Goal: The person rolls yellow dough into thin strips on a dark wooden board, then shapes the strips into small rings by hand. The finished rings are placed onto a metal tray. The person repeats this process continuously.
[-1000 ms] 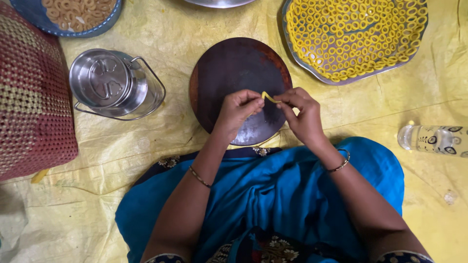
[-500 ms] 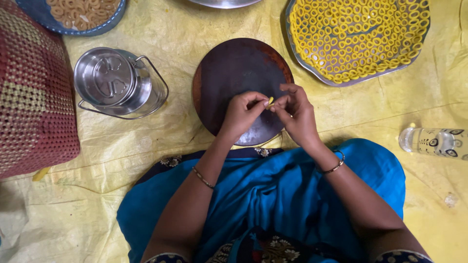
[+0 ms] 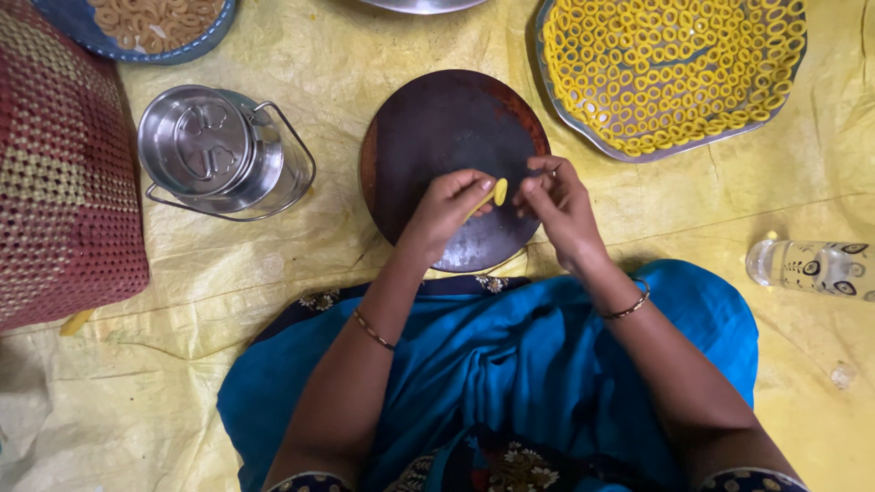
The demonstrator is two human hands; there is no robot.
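Observation:
My left hand [image 3: 448, 208] holds a thin strip of yellow dough [image 3: 492, 195] over the near part of a round dark wooden board [image 3: 437, 128]. The strip's far end is curled into a small loop. My right hand [image 3: 558, 202] hovers just right of that loop, fingertips pinched together and a little apart from the dough. Both hands are above the board's near edge. A steel tray [image 3: 583, 137] at the upper right is filled with several small yellow dough rings.
A steel lidded can with a wire handle [image 3: 214, 150] stands left of the board. A red woven cushion [image 3: 55, 182] lies at the far left. A blue plate of pale rings [image 3: 137, 23] is top left; a patterned glass bottle [image 3: 811, 266] lies at the right. A yellow sheet [image 3: 273, 273] covers the floor.
My hands, joined on the dough a moment ago, have parted. The right fingers let go of the strip, which stays in my left hand with its end curled.

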